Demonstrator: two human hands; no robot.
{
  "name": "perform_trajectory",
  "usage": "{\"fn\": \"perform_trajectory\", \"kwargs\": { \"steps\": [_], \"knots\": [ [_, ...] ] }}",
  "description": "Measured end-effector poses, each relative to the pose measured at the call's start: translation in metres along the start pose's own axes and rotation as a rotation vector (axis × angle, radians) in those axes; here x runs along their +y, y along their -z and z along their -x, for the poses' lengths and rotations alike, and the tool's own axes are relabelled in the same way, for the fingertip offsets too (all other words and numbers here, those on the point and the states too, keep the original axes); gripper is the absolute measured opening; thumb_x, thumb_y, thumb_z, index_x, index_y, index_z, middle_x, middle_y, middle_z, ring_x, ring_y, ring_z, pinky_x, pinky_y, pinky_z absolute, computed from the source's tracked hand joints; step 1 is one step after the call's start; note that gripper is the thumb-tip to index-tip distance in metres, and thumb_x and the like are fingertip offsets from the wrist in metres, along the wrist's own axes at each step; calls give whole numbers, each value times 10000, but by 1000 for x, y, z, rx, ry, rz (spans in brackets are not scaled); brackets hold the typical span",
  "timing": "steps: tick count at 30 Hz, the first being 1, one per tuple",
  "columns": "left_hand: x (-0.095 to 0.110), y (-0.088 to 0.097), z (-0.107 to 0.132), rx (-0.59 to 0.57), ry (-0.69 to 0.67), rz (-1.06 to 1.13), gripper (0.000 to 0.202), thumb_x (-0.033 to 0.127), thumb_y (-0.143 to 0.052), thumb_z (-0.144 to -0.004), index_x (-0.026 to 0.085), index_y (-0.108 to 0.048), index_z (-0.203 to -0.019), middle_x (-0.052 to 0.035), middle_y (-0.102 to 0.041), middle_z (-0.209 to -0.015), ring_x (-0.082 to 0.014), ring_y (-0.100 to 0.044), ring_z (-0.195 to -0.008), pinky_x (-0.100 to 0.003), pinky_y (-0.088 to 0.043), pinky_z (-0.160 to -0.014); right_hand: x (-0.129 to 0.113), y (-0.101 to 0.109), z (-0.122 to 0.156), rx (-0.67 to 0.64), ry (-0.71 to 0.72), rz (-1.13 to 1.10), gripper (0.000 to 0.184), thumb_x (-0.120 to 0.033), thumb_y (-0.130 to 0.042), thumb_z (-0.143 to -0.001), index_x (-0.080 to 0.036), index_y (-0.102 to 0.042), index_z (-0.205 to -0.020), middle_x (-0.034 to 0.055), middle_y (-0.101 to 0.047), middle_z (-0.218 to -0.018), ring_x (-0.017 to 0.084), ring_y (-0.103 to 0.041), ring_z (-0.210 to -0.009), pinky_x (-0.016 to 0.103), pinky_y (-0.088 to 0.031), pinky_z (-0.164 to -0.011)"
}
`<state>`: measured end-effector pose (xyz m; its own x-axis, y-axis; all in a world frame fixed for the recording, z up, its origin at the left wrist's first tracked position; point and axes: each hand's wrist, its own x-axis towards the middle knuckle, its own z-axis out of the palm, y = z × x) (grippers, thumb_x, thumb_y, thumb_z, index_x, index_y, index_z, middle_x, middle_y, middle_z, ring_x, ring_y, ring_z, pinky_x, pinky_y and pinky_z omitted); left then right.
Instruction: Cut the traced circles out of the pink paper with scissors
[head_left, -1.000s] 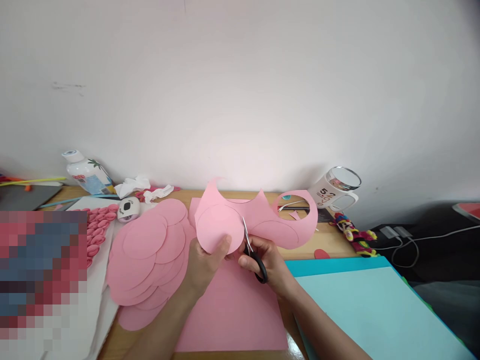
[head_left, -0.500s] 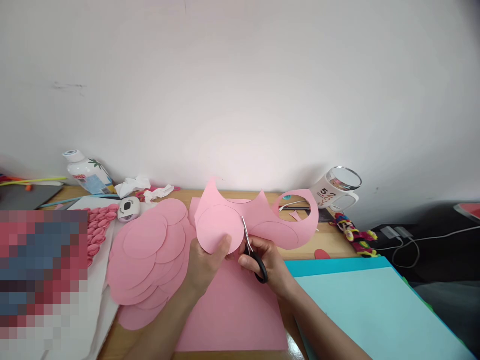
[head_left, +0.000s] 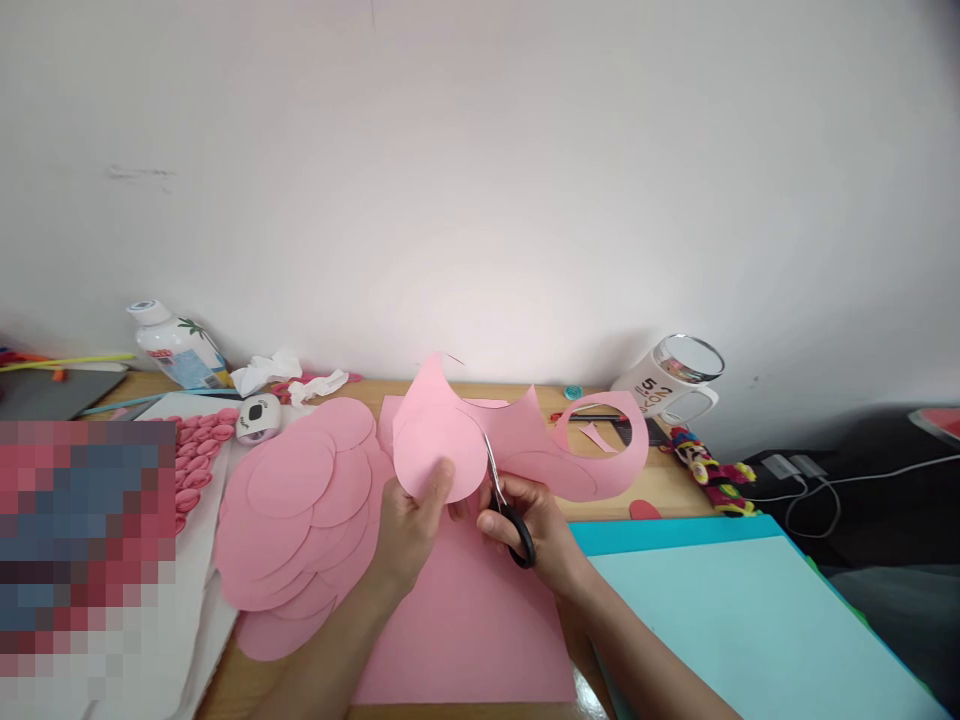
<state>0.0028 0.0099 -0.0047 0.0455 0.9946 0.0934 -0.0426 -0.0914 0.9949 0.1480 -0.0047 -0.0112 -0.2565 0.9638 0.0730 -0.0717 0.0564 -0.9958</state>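
Observation:
My left hand [head_left: 409, 530] pinches the lower edge of a pink paper sheet [head_left: 517, 440] that is raised above the desk, gripping it at a pencilled circle. My right hand [head_left: 536, 530] is closed around black-handled scissors [head_left: 504, 500], whose blades point up into the sheet along the circle's right edge. The sheet has a round hole cut out at its right end. Under both hands lies a whole pink sheet [head_left: 465, 620] flat on the desk.
A heap of cut pink circles [head_left: 300, 510] lies to the left, next to small pink rolled pieces [head_left: 199, 450] and a white punch [head_left: 257, 417]. A bottle [head_left: 176, 345] leans at the back left, a white mug [head_left: 671, 385] at the back right. Teal paper [head_left: 742, 610] covers the right.
The held pink sheet has turned and bent, its right end with the hole swinging further right and down. The scissors have worked a little further along the circle.

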Motion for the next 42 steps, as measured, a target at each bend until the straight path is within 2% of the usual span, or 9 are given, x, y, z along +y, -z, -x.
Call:
{"fn": "perform_trajectory", "kwargs": {
  "steps": [3,6,9,15,24,32,35,42],
  "knots": [
    [2,-2,1,20,-3,-2,245,331,-534,-787,141,-634,-669,-37,-649,-611,-178,-626,-681,-222,-458,-500,2,-2,1,-2,-26,-29,344,-440,-691,-662,-171,-483,-606,-48,-418,-499,81,-340,-448,216,-271,-425],
    [3,-4,2,94,20,-36,187,333,-615,-717,150,-631,-754,-31,-669,-682,-178,-635,-701,-233,-501,-547,3,-4,1,-7,-35,-55,354,-446,-707,-640,-172,-486,-608,-54,-414,-485,80,-335,-442,215,-271,-423],
    [5,-4,3,121,49,-76,221,299,-664,-661,154,-628,-823,-41,-688,-773,-189,-646,-743,-262,-534,-622,2,-4,0,-10,-35,-65,336,-435,-712,-639,-172,-503,-629,-55,-418,-495,80,-334,-450,214,-280,-429],
    [12,-2,2,-2,92,-85,238,281,-643,-673,154,-644,-875,-61,-702,-826,-212,-657,-789,-297,-556,-653,1,0,-2,5,5,-43,284,-375,-740,-628,-171,-559,-707,-29,-498,-605,110,-415,-563,238,-366,-548],
    [15,-3,2,-26,136,-52,224,291,-653,-656,149,-641,-829,-55,-698,-747,-208,-660,-716,-293,-559,-595,3,0,0,-12,33,-43,242,-375,-675,-704,-171,-545,-721,-19,-488,-615,115,-438,-574,249,-409,-570],
    [12,-2,0,-22,155,-35,245,305,-666,-636,143,-629,-816,-61,-682,-747,-220,-650,-747,-304,-558,-589,2,0,-1,-20,35,-38,283,-422,-701,-665,-173,-577,-722,17,-583,-655,154,-518,-626,289,-448,-629],
    [9,-1,-1,-12,151,9,280,289,-682,-624,141,-605,-850,-59,-669,-748,-203,-640,-687,-287,-544,-533,-1,0,0,-23,34,-61,275,-405,-719,-652,-175,-577,-700,17,-603,-656,155,-532,-633,283,-439,-634],
    [10,-1,-1,-40,145,50,194,265,-679,-631,144,-595,-757,-18,-628,-625,-162,-606,-581,-272,-525,-509,-2,-2,0,-31,34,-87,262,-403,-711,-664,-175,-592,-717,23,-620,-681,157,-549,-653,286,-440,-656]
  ]
}}
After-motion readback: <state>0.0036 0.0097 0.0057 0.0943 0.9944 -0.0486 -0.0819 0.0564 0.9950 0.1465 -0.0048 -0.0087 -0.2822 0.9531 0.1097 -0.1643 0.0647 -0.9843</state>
